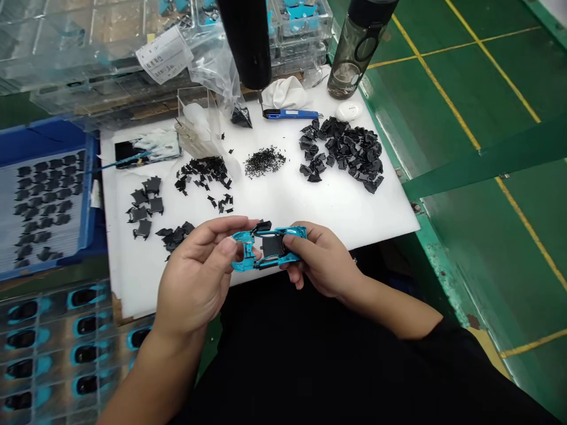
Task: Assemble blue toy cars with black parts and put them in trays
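Both hands hold a small blue toy car body (pixel 244 247) above the front edge of the white work board (pixel 274 206). It shows its hollow inside, with black parts fitted in it. My left hand (pixel 199 265) grips one end between thumb and fingers. My right hand (pixel 321 257) closes on the other end, its thumb pressed on the inside by a flat black part (pixel 271 245). A black piece sticks out at the body's far edge. Nearest my left hand on the board lies a heap of curved black parts (pixel 175 237).
Black plastic parts (pixel 354 150), tiny black pins (pixel 266 162) and small black clips (pixel 206 171) lie in piles. Behind them are a blue cutter knife (pixel 292 114), a bottle (pixel 354 53) and stacked clear trays (pixel 110 29). A blue bin (pixel 95 189) stands left.
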Tool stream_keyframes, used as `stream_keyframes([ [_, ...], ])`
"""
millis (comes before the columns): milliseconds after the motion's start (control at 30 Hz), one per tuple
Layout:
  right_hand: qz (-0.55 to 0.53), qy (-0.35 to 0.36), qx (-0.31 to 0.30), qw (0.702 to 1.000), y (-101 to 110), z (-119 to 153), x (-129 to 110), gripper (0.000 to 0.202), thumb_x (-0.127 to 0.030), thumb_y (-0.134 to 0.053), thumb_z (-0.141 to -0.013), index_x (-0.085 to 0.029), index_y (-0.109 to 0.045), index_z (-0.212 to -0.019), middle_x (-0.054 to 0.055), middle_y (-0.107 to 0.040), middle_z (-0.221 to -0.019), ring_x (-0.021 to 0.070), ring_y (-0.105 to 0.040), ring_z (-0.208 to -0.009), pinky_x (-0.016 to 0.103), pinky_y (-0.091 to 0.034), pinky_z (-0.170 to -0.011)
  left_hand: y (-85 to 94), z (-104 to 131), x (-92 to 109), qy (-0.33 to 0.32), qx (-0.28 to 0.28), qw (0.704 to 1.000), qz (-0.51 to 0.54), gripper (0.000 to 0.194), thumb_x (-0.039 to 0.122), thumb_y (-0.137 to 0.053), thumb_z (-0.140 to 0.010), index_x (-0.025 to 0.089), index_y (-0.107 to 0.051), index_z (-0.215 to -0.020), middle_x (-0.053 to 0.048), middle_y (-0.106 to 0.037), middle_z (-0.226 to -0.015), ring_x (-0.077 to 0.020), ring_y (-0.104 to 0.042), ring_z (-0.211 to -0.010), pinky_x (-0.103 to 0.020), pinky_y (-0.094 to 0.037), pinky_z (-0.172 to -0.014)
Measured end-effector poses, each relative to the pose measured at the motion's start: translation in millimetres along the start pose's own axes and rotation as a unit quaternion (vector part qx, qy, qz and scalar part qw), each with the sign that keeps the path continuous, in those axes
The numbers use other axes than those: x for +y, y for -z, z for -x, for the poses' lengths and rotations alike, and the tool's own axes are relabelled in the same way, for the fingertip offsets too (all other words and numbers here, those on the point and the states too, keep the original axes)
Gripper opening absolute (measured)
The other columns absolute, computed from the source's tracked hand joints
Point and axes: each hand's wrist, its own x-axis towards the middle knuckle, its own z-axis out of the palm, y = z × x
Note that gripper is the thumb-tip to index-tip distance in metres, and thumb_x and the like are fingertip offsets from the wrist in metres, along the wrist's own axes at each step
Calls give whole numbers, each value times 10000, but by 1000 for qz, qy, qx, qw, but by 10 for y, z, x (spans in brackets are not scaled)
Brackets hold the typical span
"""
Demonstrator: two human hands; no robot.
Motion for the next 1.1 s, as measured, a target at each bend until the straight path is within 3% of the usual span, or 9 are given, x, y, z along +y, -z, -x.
stream_keyframes([
  [200,150,11,36,988,-1,41,-90,123,-294,-628,-883,-209,-548,-922,-84,-565,-457,103,-530,-358,156,-424,-347,-11,18,38,9,13,1000,-26,180,321,-694,-891,198,-725,-1019,-76,-744,-1065,-142,-693,-772,-244,-593,-706],
  [367,245,25,42,968,11,36,-108,75,-253,-618,-862,-209,-557,-864,-83,-544,-443,97,-499,-343,161,-358,-338,-34,26,41,1,9,1000,-22,208,364,-717,-875,194,-728,-995,-72,-757,-1029,-141,-686,-735,-263,-594,-715],
  [600,311,76,50,946,16,9,-79,57,-234,-591,-844,-197,-632,-829,-69,-512,-505,87,-463,-423,193,-329,-421,20,72,26,-10,9,995,-101,235,395,-680,-902,216,-735,-1044,-83,-734,-1137,-188,-693,-861,-296,-583,-753],
  [767,350,154,52,923,29,46,-18,41,-231,-600,-844,-197,-622,-844,-54,-535,-594,87,-439,-487,204,-333,-453,40,59,10,-5,-47,997,-65,252,387,-649,-920,215,-714,-1092,-90,-725,-1135,-167,-677,-765,-304,-594,-719],
  [867,407,258,38,875,68,64,32,57,-189,-580,-864,-199,-620,-904,-35,-599,-674,93,-483,-524,210,-383,-494,71,66,4,-10,-75,995,-59,300,412,-641,-924,232,-690,-1159,-94,-726,-1146,-195,-704,-873,-296,-602,-734],
  [967,467,385,19,796,128,54,75,137,-135,-529,-900,-200,-607,-992,12,-679,-808,126,-603,-649,232,-468,-600,138,88,5,-44,-101,992,-61,340,400,-654,-918,251,-670,-1224,-87,-744,-1115,-226,-705,-1024,-316,-600,-842],
  [1100,513,484,-3,709,197,20,89,222,-115,-493,-941,-212,-571,-1125,50,-712,-896,161,-681,-773,255,-535,-676,249,116,-1,-119,-149,977,-99,397,330,-664,-914,253,-633,-1303,-91,-768,-1029,-248,-723,-1003,-383,-588,-918],
])
